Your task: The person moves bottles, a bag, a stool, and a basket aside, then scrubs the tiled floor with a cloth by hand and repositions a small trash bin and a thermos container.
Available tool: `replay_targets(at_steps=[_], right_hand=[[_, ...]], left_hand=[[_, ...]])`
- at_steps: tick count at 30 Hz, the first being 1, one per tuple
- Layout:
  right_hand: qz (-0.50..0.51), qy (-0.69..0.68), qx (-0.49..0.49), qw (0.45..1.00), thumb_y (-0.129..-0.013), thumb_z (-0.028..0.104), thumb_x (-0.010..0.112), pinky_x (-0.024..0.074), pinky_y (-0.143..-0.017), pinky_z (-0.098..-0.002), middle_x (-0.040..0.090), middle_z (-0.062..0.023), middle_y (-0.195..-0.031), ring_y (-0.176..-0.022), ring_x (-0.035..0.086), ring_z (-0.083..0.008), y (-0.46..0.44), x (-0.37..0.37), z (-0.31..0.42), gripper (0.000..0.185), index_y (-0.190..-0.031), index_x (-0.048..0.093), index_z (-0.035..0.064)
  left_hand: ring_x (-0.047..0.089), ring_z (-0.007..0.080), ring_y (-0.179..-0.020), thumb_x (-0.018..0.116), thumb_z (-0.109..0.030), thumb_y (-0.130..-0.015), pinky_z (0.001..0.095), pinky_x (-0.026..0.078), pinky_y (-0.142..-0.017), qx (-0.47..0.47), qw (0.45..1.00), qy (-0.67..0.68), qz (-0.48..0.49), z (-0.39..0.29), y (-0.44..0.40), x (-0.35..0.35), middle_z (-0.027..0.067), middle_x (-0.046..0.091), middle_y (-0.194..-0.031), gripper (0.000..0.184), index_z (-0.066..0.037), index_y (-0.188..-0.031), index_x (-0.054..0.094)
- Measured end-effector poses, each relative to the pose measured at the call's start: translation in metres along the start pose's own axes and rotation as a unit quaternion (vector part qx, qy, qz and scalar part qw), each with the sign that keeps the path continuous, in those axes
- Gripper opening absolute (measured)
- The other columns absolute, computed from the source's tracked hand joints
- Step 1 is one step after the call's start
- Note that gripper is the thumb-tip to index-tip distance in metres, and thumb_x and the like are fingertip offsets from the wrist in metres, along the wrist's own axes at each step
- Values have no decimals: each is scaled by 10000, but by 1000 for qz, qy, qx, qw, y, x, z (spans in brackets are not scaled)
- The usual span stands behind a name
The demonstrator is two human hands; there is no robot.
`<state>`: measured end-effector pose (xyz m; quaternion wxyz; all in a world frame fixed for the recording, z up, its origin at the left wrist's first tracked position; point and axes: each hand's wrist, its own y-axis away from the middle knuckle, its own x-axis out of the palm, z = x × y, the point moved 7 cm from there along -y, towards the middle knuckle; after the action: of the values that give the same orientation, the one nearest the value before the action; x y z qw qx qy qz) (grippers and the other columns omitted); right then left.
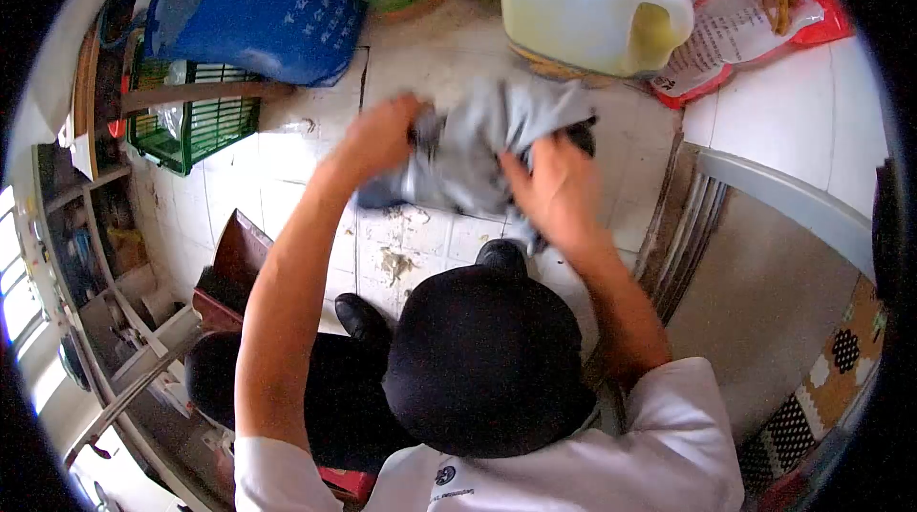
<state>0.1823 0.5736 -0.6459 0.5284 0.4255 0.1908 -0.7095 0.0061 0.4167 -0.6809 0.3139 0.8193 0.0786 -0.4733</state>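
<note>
A crumpled grey cloth (468, 154) is held up in front of me above the white tiled floor (420, 254), blurred by motion. My left hand (387, 135) is closed on its left end, near a dark patch. On the right side, my right hand (559, 182) grips the cloth, its thumb lying across the front. Something dark and rounded (580, 137) shows at the cloth's right edge, partly covered; I cannot tell if it belongs to the cloth. Below are my black-trousered knee (487, 359) and black shoes (363, 319).
A blue bin (258, 15) and a green plastic basket (215, 120) stand at the upper left. A jug of yellowish liquid with a red cap (583, 10) and a red-and-white bag (735, 34) are ahead right. Shelving (105, 254) lines the left; a grey-framed panel (774, 273) is right.
</note>
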Motion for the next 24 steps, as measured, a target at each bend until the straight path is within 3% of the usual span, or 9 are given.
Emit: replay_targets(at_steps=[2,4,8,10,15,19,21,22,24], right_hand=[[4,72,57,996,-871,436,726,545,-762,-494,665,-260,-997,-884,673,-422,-21,-16,2,559,-1150,601,-32],[-65,143,-4,988,-856,492,725,539,-784,-506,659,-278,-1017,-918,664,-438,-29,-10,-1,610,-1144,600,-32],[-124,161,-27,979,-841,538,727,534,-808,-525,664,-279,-1009,-951,653,-455,-41,14,3,631,-1106,616,-24],[-32,137,28,990,-818,521,749,540,-812,-510,658,-265,-1047,-998,637,-446,-56,44,-11,610,-1072,627,-20],[-86,167,-10,982,-771,345,802,548,-800,-500,675,-231,-991,-979,635,-432,-65,93,-42,485,-1070,634,3],[16,83,-38,996,-754,197,746,534,-864,-519,657,-237,-1099,-1030,632,-420,-18,126,-30,352,-1039,650,13],[153,71,-35,985,-726,157,754,541,-871,-507,652,-255,-1096,-1012,639,-417,18,161,-12,349,-1023,659,1],[226,71,-55,970,-715,141,760,545,-870,-503,652,-261,-1094,-1006,645,-411,38,174,-2,353,-1019,662,-7],[149,-60,-183,970,-700,110,762,545,-874,-500,636,-260,-1120,-1031,635,-408,63,161,26,363,-1020,655,-21]], left_hand=[[515,434,-1273,743,-154,-734,534,480,-996,-27,987,-69,-145,4,-27,-44,201,550,-1372,736,-263,-1428,524],[377,492,-1388,774,-232,-756,600,409,-1077,-43,976,-129,-171,26,-47,-34,218,359,-1550,904,-370,-1541,349],[303,500,-1441,850,-330,-709,631,332,-1137,-4,983,-113,-143,21,-78,1,230,250,-1606,1083,-403,-1584,216],[293,496,-1449,880,-373,-677,644,326,-1138,-25,984,-124,-126,28,-99,27,220,249,-1608,1137,-412,-1585,198],[496,436,-1294,812,-269,-765,518,536,-986,-52,979,-120,-158,33,-105,34,97,480,-1464,745,-334,-1440,504],[592,428,-1145,533,-92,-906,507,573,-886,-53,990,-112,-61,24,-25,77,147,580,-1301,322,-168,-1190,665],[620,411,-1107,595,-122,-859,517,557,-888,-53,993,-103,-23,36,30,121,175,609,-1234,317,-100,-1169,661],[612,412,-1132,611,-93,-839,513,545,-925,-94,990,-64,87,36,59,130,179,608,-1243,326,-77,-1161,659],[595,415,-1159,695,-133,-778,492,512,-979,-76,964,16,256,37,104,130,225,604,-1234,514,-33,-1268,581]])
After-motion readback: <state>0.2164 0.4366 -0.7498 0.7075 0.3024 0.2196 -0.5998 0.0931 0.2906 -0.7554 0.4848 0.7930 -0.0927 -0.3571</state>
